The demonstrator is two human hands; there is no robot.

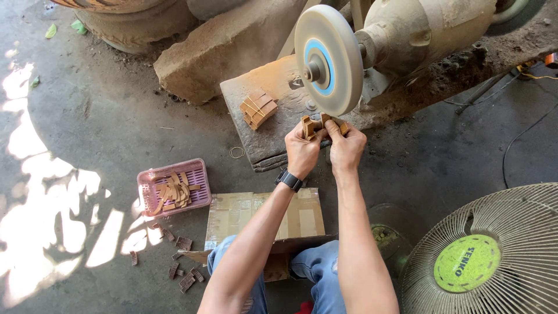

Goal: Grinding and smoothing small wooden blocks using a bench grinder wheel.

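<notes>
Left hand point(302, 152) and right hand point(346, 148), both grips closed on bundle of small wooden pieces point(317, 125), held just below grinding wheel point(327, 59). Banded bundle point(258, 108) lies on slab. More pieces in pink basket point(173, 187), others loose on floor.

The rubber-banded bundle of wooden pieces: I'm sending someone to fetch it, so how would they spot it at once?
Find the round grinding wheel with the blue centre. Just left of it, on the dusty slab under the machine, lies the bundle of flat brown wooden pieces. Unlike the loose strips in the pink basket or the pieces on the floor, it is tied with bands.
</notes>
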